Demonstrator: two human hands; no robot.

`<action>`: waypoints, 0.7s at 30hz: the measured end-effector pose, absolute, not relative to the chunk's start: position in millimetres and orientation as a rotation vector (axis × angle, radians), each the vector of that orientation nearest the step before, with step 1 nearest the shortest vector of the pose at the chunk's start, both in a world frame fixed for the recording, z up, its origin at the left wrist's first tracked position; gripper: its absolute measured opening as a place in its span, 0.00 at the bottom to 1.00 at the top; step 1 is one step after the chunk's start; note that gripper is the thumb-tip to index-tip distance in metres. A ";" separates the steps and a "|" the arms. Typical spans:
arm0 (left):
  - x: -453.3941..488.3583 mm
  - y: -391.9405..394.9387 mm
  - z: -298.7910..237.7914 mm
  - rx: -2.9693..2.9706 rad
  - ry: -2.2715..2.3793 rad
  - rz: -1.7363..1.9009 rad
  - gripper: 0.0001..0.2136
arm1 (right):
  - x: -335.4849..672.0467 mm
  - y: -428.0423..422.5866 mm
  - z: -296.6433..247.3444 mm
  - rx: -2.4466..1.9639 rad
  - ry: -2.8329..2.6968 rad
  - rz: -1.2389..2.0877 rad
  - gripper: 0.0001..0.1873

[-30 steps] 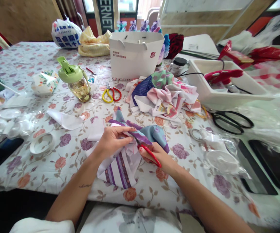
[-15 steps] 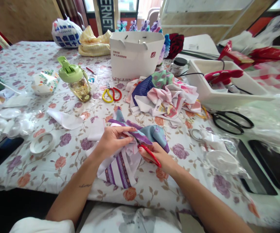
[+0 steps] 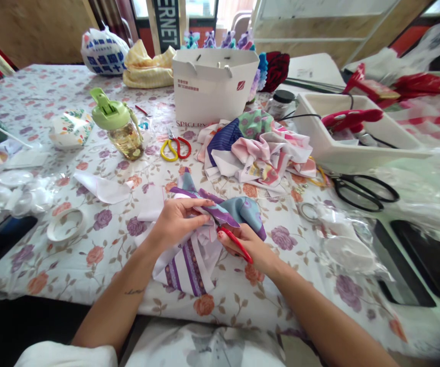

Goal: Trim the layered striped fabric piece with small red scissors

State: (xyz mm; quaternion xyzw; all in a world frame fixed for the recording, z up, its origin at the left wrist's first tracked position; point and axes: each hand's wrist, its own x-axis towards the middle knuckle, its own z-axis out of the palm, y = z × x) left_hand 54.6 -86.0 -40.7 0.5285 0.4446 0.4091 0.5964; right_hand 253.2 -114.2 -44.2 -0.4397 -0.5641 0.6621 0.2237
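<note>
My left hand (image 3: pixel 176 221) pinches the upper edge of a patchwork cloth (image 3: pixel 187 265), which has purple stripes, white parts and a blue floral flap. My right hand (image 3: pixel 243 244) lies at the cloth's right side and grips a slim red-handled tool (image 3: pixel 236 244), probably small scissors. Its tip is hidden in the folds. Both hands are close together, with the cloth bunched between them. The cloth rests on a floral tablecloth (image 3: pixel 90 265).
A heap of pink, green and navy fabric (image 3: pixel 258 150) lies just beyond my hands. Yellow-and-red scissors (image 3: pixel 174 149) and black scissors (image 3: pixel 363 192) lie on either side. Behind stand a white paper bag (image 3: pixel 212 84), a green-lidded bottle (image 3: pixel 118 125) and a white tray (image 3: pixel 357 137).
</note>
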 end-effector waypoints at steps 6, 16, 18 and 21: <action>55.3 -85.6 -39.2 1.219 1.041 0.960 0.16 | 253.2 -114.7 -44.9 -1.217 -1.571 1.824 0.29; 53.0 -85.5 -43.9 1.268 1.021 0.959 0.16 | 254.3 -116.0 -50.3 -1.220 -1.575 1.819 0.29; 52.8 -85.5 -44.2 1.274 1.017 0.963 0.16 | 253.9 -115.6 -51.0 -1.217 -1.571 1.820 0.29; 52.8 -85.4 -43.8 1.275 1.017 0.965 0.16 | 253.0 -115.4 -51.0 -1.214 -1.558 1.822 0.29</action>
